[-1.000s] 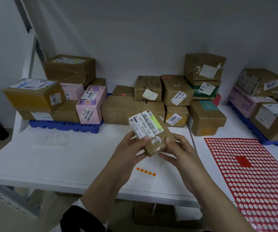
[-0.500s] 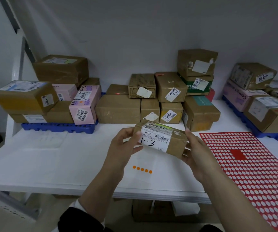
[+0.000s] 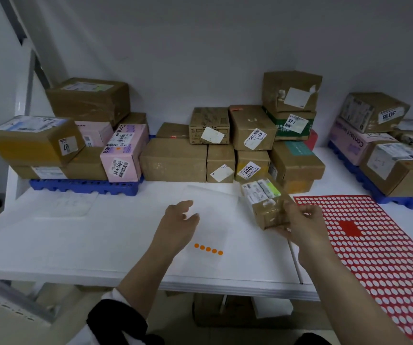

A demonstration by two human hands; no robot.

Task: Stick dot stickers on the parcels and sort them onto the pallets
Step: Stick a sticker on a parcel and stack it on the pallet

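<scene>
Right hand (image 3: 305,226) around parcel (image 3: 266,207), label (image 3: 260,191) blurred

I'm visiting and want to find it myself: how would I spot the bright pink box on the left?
Find the blue pallet at the back left of the table. At its right end stands the pink box, beside brown cartons. Only it carries a white label reading 58-4-3405.
</scene>
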